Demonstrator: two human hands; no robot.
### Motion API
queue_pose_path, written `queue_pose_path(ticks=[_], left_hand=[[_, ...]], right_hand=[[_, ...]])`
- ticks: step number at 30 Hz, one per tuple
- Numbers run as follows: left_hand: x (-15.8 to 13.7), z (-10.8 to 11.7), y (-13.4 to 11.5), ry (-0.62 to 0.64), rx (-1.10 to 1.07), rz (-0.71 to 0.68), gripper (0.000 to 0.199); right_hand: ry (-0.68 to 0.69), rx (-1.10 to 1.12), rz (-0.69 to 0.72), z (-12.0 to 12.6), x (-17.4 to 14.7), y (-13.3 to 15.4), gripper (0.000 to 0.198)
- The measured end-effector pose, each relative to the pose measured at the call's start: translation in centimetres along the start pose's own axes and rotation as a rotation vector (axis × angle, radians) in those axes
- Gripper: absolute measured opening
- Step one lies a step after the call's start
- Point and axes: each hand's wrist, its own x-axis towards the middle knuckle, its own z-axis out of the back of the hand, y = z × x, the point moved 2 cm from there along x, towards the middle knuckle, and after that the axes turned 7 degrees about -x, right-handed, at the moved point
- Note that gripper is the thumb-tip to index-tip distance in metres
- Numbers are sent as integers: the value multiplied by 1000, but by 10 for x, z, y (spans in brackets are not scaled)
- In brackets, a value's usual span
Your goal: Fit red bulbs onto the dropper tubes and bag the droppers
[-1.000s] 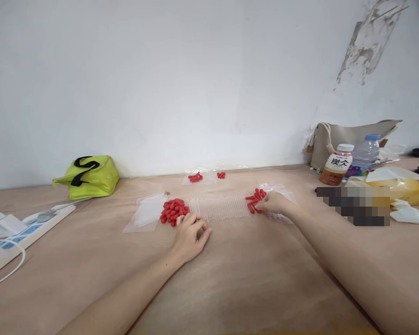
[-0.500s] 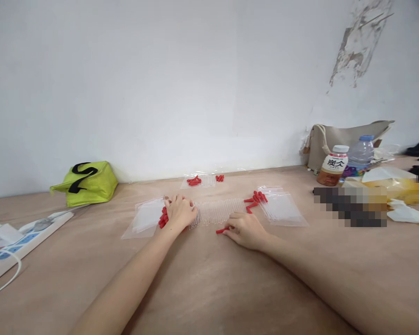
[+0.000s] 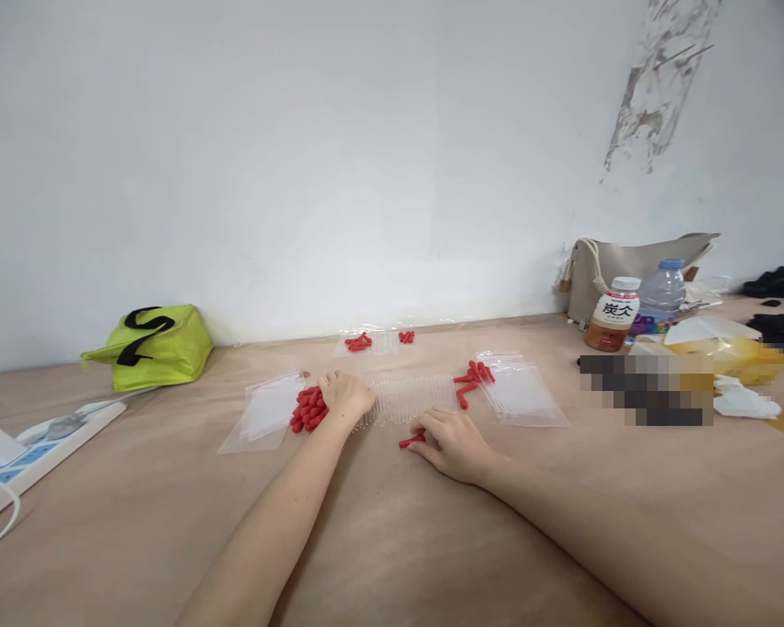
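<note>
Red piece (image 3: pixel 410 443) sits pinched between the thumb and fingers of the right hand (image 3: pixel 456 446), just in front of the row of clear sticks (image 3: pixel 415 397), one end poking out to the left. The left hand (image 3: pixel 348 396) is at the left end of the row, palm down with fingers bent; the fingertips are hidden, so whether they grasp anything I cannot tell. Just left of the row, beside that hand, is a heap of red pieces (image 3: pixel 306 411), and farther left lie flat clear bags (image 3: pixel 261 418). A scatter of red pieces (image 3: pixel 476 373) is at the row's right end, next to a stack of clear bags (image 3: pixel 526 396). Behind the row, a small red cluster (image 3: pixel 359 342) lies near the wall (image 3: pixel 267 157).

The tabletop (image 3: pixel 379 540) under the row is pinkish brown. Well left of the row are a lime bag (image 3: pixel 163 359) and a white power strip (image 3: pixel 71 440); well right of it, a drink bottle (image 3: pixel 614 315) stands before a beige bag (image 3: pixel 578 287), and the white wall beyond is peeling on that side
</note>
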Motion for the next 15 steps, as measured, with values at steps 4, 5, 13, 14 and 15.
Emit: queue_pose_path(ticks=[4,5,13,14,15], left_hand=[[5,-3,-1,14,-40,9,25],[6,-4,-1,17,-54,10,24],[-6,17,-5,-34,-241,-140,21],[-11,23,-6,-38,-282,-199,23],[-18,28,-5,-36,-323,-259,23]], right_hand=[[6,2,20,-1,0,0,17],[7,1,22,-1,0,0,17],[49,-18,62,1,1,3,21],[41,-2,56,1,1,2,21],[24,20,43,1,1,2,21]])
